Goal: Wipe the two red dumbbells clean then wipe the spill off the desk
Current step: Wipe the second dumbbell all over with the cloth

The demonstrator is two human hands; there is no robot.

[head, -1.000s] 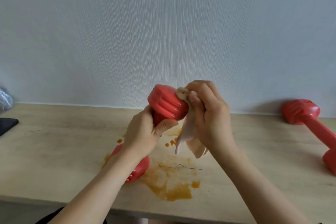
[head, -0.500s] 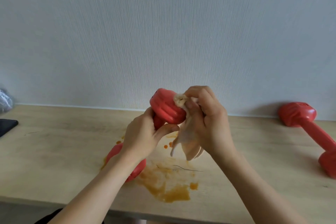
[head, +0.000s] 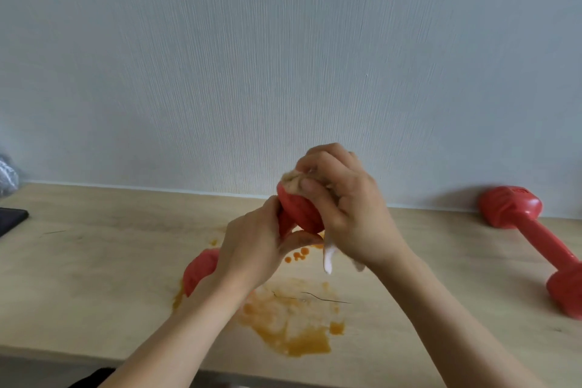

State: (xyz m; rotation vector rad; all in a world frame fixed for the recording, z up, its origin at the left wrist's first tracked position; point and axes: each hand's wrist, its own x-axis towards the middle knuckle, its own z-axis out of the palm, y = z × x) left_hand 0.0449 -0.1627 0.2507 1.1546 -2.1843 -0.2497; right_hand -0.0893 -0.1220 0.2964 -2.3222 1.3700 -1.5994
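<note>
The left hand is wrapped round the handle of 1 red dumbbell, fingers and thumb curled about the shaft, holding it tilted with its upper head raised above the middle of the desk. Its lower head shows at the left of the wrist, over the front half of the desk; whether it touches the wood I cannot tell. The right hand is curled over that upper head, pinching a pale cloth against it; the cloth is bunched and stained on top of the head and a loose end hangs below the palm.

Under both hands the orange spill spreads over the wood, its thickest pool close to the desk's front edge, with small drops further back beneath the raised head.

The second red dumbbell lies flat at the right end of the desk, 1 head near the back edge by the wall, the other toward the right edge of the view.

At the left edge a dark flat object lies on the desk, with something grey and crinkled behind it at the back left corner. Bare wood runs between these and the spill, and between the spill and the second dumbbell.
</note>
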